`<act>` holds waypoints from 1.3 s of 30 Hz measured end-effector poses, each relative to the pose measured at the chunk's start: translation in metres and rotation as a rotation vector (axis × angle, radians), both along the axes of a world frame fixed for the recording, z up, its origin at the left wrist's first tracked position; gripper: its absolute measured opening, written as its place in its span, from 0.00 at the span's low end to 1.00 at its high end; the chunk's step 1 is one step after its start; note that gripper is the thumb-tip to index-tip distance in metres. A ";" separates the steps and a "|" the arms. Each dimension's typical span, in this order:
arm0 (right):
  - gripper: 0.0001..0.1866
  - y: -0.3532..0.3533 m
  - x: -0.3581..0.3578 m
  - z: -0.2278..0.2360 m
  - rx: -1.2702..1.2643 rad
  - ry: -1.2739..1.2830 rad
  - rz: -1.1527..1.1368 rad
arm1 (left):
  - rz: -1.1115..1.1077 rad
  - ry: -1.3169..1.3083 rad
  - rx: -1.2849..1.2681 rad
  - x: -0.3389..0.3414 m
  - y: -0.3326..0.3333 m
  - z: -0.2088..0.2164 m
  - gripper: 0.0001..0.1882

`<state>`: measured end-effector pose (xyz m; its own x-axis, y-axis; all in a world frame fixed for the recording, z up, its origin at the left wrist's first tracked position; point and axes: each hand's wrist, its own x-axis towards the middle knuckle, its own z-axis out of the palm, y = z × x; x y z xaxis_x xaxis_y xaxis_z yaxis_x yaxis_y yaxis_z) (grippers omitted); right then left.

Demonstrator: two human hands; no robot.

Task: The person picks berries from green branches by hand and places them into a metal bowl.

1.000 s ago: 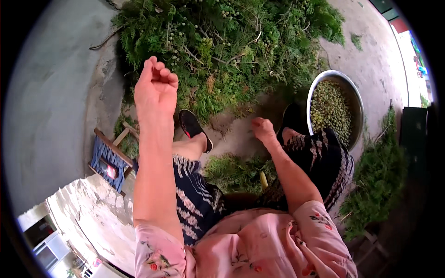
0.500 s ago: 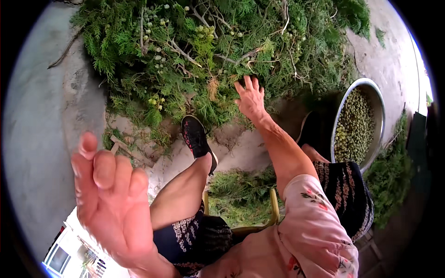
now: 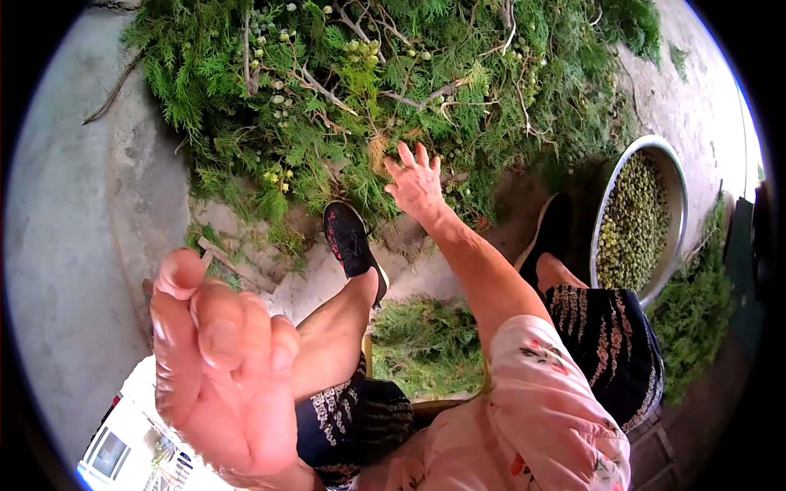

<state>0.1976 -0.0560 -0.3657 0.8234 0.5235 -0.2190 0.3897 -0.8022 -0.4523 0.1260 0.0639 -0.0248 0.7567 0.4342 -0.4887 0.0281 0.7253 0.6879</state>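
My right hand [image 3: 416,184] reaches out over the near edge of a heap of green cypress branches [image 3: 458,74]. Its fingers are spread and nothing shows between them. Small pale green cones [image 3: 360,53] dot the twigs, and a browned tuft of foliage [image 3: 377,150] lies beside the fingertips. Close to the camera, my left hand [image 3: 233,385] is raised with the palm showing. The fingers curl in and press together, and I see nothing held in them.
A metal basin [image 3: 681,204] of picked green cones [image 3: 634,221] stands tilted at the right, by my right shoe [image 3: 550,233]. More sprigs [image 3: 430,344] lie under me, and others [image 3: 696,319] beside the basin. A piece of wood [image 3: 237,266] rests near my left shoe [image 3: 348,237].
My right hand has drawn back a little and left from the branches, its fingers spreading. My left hand has shifted slightly right and down, its fingers curling in more.
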 end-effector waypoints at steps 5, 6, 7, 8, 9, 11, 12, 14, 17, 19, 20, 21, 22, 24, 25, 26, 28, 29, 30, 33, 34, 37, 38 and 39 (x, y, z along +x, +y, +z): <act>0.32 -0.024 -0.034 -0.016 -0.093 -0.016 0.135 | 0.016 0.090 0.029 -0.004 0.000 0.006 0.15; 0.28 -0.039 -0.044 -0.019 -0.107 -0.053 0.122 | -0.011 0.069 0.027 -0.004 0.002 0.004 0.15; 0.28 -0.058 -0.055 -0.018 -0.112 -0.034 0.183 | -0.005 0.066 0.024 -0.005 0.005 0.003 0.15; 0.26 -0.075 -0.058 -0.014 -0.181 0.074 0.217 | -0.079 0.003 0.009 -0.002 0.006 -0.004 0.14; 0.26 -0.086 -0.065 -0.013 -0.135 0.096 0.237 | -0.127 -0.058 0.017 -0.006 0.008 -0.002 0.13; 0.23 -0.088 -0.060 -0.001 -0.091 0.144 0.213 | -0.138 -0.073 0.007 -0.011 0.011 0.001 0.12; 0.22 -0.086 -0.043 0.004 0.026 0.136 0.147 | -0.158 -0.093 -0.006 -0.011 0.012 0.001 0.12; 0.23 -0.074 -0.003 0.004 0.022 0.011 -0.029 | -0.170 -0.096 -0.011 -0.012 0.012 -0.001 0.12; 0.25 -0.064 0.030 -0.013 -0.005 -0.229 -0.186 | -0.175 -0.087 -0.012 -0.006 0.006 -0.002 0.11; 0.27 -0.071 0.025 -0.021 -0.052 -0.167 -0.144 | -0.184 -0.050 0.015 -0.005 0.003 -0.001 0.11; 0.34 -0.079 0.018 -0.022 -0.020 -0.082 -0.084 | -0.180 -0.051 0.016 -0.005 0.003 0.000 0.11; 0.33 -0.088 0.002 -0.021 -0.011 -0.071 -0.087 | -0.182 -0.048 0.032 -0.006 0.004 -0.001 0.11; 0.32 -0.098 -0.013 -0.016 -0.003 -0.067 -0.095 | -0.188 -0.052 0.047 -0.005 0.005 -0.002 0.11; 0.24 -0.117 -0.040 -0.013 -0.019 0.009 -0.038 | -0.131 -0.029 0.027 -0.001 0.000 0.001 0.11; 0.21 -0.123 -0.050 -0.013 -0.041 0.049 0.051 | -0.077 0.003 0.007 0.000 -0.002 0.002 0.11; 0.19 -0.125 -0.054 -0.010 -0.057 0.079 0.140 | -0.078 0.001 0.008 -0.001 -0.004 0.003 0.11; 0.17 -0.116 -0.053 -0.013 -0.141 0.108 0.150 | -0.073 -0.006 0.021 -0.004 -0.007 0.005 0.11; 0.18 -0.102 -0.038 -0.010 -0.008 -0.023 0.051 | -0.073 0.002 0.023 -0.004 -0.007 0.004 0.11; 0.19 -0.085 -0.021 -0.008 0.127 -0.156 -0.051 | -0.078 0.001 0.030 -0.003 -0.006 0.003 0.10; 0.25 -0.051 0.018 -0.010 0.047 -0.075 -0.089 | -0.170 -0.034 0.041 -0.003 0.001 -0.003 0.11; 0.27 -0.049 0.020 -0.017 -0.036 -0.024 -0.119 | -0.248 -0.068 0.046 -0.003 0.002 -0.005 0.11; 0.27 -0.072 0.002 -0.025 0.018 -0.065 -0.074 | -0.174 -0.015 0.035 -0.001 0.002 -0.003 0.11; 0.25 -0.087 -0.011 -0.029 -0.002 -0.069 -0.041 | -0.166 -0.020 0.031 -0.001 0.000 -0.001 0.11; 0.22 -0.104 -0.031 -0.026 -0.019 -0.032 0.029 | -0.119 0.007 0.047 0.000 -0.002 0.003 0.11</act>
<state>0.1665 -0.1605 -0.3919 0.8144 0.5437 -0.2030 0.4273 -0.7984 -0.4242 0.1257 0.0618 -0.0216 0.8009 0.3639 -0.4754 0.1173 0.6833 0.7206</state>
